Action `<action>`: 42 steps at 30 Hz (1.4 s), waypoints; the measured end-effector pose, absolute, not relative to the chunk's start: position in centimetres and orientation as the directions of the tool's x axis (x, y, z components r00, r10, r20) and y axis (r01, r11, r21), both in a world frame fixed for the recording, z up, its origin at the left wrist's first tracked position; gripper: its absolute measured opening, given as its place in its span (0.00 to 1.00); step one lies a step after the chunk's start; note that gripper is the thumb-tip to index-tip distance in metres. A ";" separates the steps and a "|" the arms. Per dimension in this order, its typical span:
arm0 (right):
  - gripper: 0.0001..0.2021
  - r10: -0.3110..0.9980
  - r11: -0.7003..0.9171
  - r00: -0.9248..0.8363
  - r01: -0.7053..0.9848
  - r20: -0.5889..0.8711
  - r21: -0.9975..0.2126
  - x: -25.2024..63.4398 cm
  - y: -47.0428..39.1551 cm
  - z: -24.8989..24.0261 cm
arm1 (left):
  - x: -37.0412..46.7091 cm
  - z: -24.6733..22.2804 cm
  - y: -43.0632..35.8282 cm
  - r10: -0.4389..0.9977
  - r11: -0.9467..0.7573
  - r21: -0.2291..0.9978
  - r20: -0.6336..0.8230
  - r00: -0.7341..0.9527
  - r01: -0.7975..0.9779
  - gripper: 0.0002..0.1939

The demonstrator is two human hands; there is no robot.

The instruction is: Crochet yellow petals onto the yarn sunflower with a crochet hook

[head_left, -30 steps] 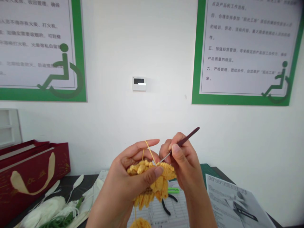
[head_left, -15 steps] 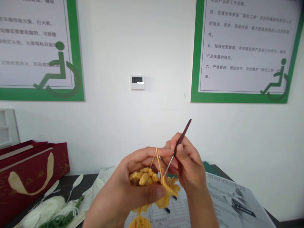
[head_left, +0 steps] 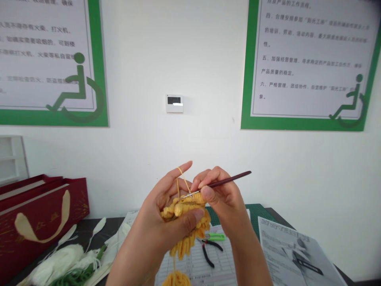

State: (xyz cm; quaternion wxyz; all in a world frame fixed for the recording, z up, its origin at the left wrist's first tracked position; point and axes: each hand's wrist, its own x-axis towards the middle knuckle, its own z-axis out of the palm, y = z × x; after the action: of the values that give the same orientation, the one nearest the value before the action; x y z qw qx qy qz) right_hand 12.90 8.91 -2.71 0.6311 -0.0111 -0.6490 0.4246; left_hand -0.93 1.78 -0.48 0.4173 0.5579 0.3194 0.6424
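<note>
My left hand (head_left: 166, 216) pinches a yellow crochet piece (head_left: 190, 228) with petal-like loops between thumb and fingers. Its index finger is raised, with yellow yarn (head_left: 185, 180) looped over it. Between the thumb and fingers of my right hand (head_left: 222, 198) is a crochet hook (head_left: 230, 178) with a dark purple handle. The hook lies almost level, and its metal shaft reaches left to the top edge of the crochet piece, where the yarn meets it. Below hangs a strand leading to a yellow yarn ball (head_left: 176, 279) at the bottom edge.
Black-handled pliers (head_left: 208, 254) and a bright green tool (head_left: 216, 236) lie on printed sheets (head_left: 222, 262). A green cutting mat (head_left: 254, 212) and a booklet (head_left: 297, 248) are at right. White yarn (head_left: 58, 264) and a dark red gift bag (head_left: 44, 222) stand at left.
The hook has tipped from steep to nearly level, its tip now further left. My left index finger has lifted, raising the yarn. The crochet piece has turned, and the pliers show more fully.
</note>
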 end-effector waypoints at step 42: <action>0.05 0.514 0.680 -0.048 -0.586 0.856 -0.441 13.6 9.1 -2.6 | -1.1 0.0 1.5 0.930 -0.366 0.902 0.363 -0.057 -0.227 0.35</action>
State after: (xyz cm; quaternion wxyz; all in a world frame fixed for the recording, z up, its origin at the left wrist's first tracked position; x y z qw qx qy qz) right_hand 13.59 9.10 -2.59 0.6894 0.0297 -0.6038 0.3991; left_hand -1.13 1.53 0.01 0.4497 0.5191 0.3386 0.6432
